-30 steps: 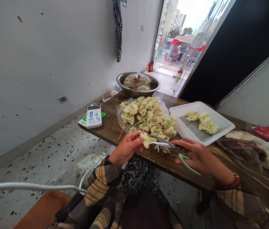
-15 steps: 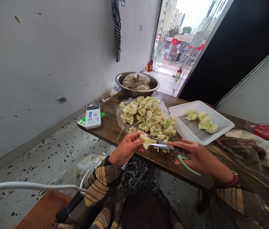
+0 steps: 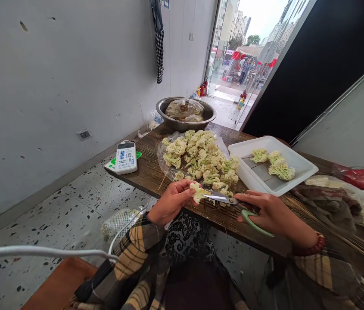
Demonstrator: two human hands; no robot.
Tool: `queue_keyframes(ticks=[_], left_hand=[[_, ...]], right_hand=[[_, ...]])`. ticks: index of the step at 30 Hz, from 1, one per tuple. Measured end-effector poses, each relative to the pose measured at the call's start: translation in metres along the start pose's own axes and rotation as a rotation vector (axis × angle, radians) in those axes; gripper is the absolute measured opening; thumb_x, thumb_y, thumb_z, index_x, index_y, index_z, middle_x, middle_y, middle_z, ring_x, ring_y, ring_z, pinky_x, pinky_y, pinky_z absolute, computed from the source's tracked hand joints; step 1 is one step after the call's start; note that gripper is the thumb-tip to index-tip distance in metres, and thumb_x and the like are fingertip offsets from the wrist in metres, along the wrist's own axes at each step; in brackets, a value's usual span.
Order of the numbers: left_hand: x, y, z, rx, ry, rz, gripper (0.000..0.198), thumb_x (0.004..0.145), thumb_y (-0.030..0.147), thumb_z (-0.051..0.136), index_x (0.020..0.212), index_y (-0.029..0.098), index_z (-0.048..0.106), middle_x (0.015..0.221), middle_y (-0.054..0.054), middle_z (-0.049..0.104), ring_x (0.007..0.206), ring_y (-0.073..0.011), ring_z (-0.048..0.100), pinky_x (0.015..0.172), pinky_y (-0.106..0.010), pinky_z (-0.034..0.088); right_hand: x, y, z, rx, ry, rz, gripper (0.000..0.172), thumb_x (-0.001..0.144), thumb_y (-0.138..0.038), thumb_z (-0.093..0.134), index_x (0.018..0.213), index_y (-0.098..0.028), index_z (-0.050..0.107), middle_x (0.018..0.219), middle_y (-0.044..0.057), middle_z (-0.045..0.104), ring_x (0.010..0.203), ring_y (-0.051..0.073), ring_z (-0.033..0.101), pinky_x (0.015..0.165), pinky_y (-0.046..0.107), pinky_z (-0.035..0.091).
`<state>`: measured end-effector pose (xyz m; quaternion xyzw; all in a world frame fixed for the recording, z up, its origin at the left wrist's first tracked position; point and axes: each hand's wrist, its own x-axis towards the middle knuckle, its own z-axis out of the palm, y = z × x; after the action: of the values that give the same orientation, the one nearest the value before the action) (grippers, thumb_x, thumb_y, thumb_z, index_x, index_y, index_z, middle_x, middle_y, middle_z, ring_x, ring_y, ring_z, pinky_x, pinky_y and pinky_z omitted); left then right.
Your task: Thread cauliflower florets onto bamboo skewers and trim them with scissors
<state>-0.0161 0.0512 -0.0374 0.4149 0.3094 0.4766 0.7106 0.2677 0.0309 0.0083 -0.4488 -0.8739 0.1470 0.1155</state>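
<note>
Head view: left grip pinches a cauliflower floret over the bench, right grip has green-handled scissors, blades at the stalk. Looks light, stiff-stemmed but crumbly up top, so I'd pinch gently under the crown.

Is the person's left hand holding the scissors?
No, the right hand holds the scissors, while the left hand pinches a cauliflower floret.
</note>
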Motion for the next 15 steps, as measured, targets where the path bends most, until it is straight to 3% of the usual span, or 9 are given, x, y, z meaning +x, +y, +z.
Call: queue_keyframes(ticks=[9, 15], left_hand=[[-0.001, 0.000, -0.002, -0.023, -0.006, -0.019, 0.031, 0.070, 0.033, 0.078, 0.090, 0.010, 0.070, 0.085, -0.007, 0.067, 0.066, -0.0106, 0.057, 0.057, -0.021, 0.051], [0.001, -0.007, 0.001, -0.038, -0.028, -0.045, 0.030, 0.070, 0.032, 0.078, 0.090, 0.010, 0.070, 0.079, -0.005, 0.065, 0.064, -0.0109, 0.057, 0.059, -0.024, 0.053]], right_hand=[[-0.001, 0.000, 0.005, 0.050, 0.028, 0.012, 0.040, 0.081, -0.039, 0.067, 0.117, -0.023, 0.067, 0.097, 0.008, 0.072, 0.068, 0.017, 0.067, 0.067, 0.028, 0.053], [0.000, 0.004, 0.015, 0.112, 0.026, -0.026, 0.038, 0.083, -0.040, 0.066, 0.116, -0.022, 0.066, 0.106, 0.010, 0.071, 0.089, 0.023, 0.069, 0.078, 0.031, 0.055]])
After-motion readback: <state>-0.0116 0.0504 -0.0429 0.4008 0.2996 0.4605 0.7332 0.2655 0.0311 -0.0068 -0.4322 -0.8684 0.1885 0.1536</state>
